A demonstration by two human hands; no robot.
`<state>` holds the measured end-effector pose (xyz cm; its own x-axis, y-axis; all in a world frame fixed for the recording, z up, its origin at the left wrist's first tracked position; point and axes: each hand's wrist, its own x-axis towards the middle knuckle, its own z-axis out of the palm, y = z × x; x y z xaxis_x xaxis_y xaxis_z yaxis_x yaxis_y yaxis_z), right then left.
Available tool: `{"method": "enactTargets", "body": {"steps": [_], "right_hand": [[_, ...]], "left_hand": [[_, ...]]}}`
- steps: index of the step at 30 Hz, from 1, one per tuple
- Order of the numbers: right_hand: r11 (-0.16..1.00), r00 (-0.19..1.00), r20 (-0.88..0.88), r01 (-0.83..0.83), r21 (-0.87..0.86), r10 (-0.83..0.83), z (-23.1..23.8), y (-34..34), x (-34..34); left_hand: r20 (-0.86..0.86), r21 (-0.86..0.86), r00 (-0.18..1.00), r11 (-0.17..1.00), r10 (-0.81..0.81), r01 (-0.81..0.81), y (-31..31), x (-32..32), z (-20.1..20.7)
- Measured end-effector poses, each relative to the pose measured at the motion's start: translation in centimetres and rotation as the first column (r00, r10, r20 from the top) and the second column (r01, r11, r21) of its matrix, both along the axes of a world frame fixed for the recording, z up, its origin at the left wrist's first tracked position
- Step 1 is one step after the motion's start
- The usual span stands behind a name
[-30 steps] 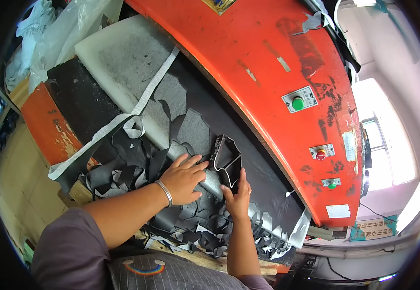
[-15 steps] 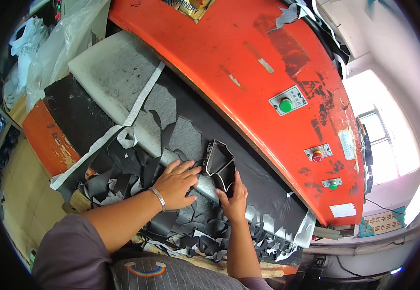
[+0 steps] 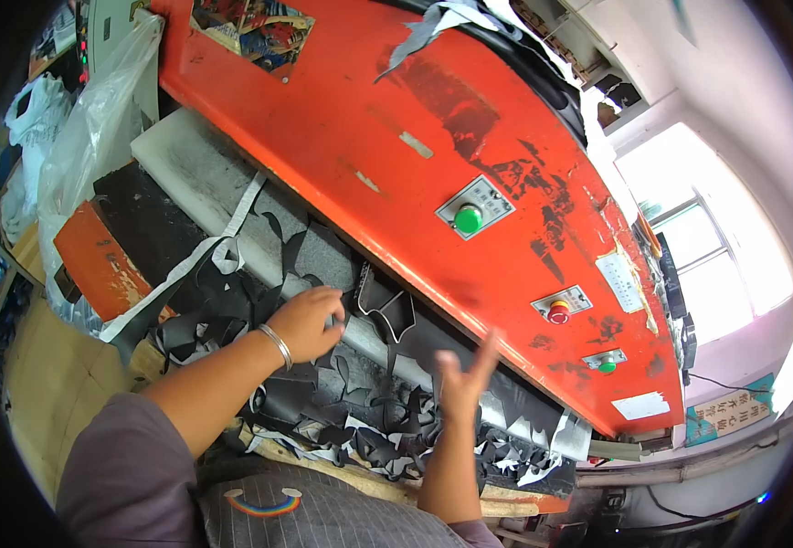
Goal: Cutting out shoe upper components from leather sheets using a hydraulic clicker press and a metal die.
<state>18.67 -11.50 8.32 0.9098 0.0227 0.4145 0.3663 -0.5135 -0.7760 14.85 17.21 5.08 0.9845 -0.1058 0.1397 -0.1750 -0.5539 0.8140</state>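
A metal cutting die [image 3: 395, 315], dark and open-framed with a bright edge, rests on a black sheet of material [image 3: 428, 352] close under the red machine's lower edge. My left hand [image 3: 310, 324], loosely curled and holding nothing, hovers just left of the die, above the scraps and the pale cutting board [image 3: 364, 338]. On the other side, my right hand [image 3: 465, 384] is raised and apart from the die. Its thumb and a finger are spread and slightly blurred, with nothing in them. The machine's edge hides the far part of the sheet.
The red machine beam [image 3: 342, 146] spans the far side, with a green button [image 3: 468, 218], a red knob [image 3: 558, 312] and a smaller green button [image 3: 607, 365]. Cut scraps [image 3: 387, 443] heap along the near edge. Clear plastic sheeting [image 3: 95, 155] hangs at the left.
Both hands have come away from the die; my right hand let go and lifted. The red beam's edge now appears closer to the die, covering more of the sheet. The view has shifted.
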Motion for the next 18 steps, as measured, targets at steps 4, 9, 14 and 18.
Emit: {"method": "enactTargets", "body": {"steps": [4,9,14,18], "right_hand": [[0.907,0.806,0.418,0.377,0.184,-0.42,7.6,-9.7,1.4],[0.647,0.378,0.597,0.686,0.333,-0.707,15.7,-18.3,7.7],[0.43,0.197,0.467,0.772,0.468,-0.862,16.4,-21.3,8.3],[0.478,0.216,0.569,0.799,0.364,-0.794,16.3,-21.5,7.2]], "left_hand": [[0.022,-0.174,0.998,0.984,0.053,-0.049,-0.6,1.9,7.3],[0.592,-0.161,0.804,0.985,0.05,0.057,-4.2,7.9,14.5],[0.79,0.205,0.602,0.975,-0.116,-0.081,-5.4,8.8,15.2],[0.667,0.243,0.738,0.966,-0.098,-0.091,-5.2,7.6,16.8]]}}
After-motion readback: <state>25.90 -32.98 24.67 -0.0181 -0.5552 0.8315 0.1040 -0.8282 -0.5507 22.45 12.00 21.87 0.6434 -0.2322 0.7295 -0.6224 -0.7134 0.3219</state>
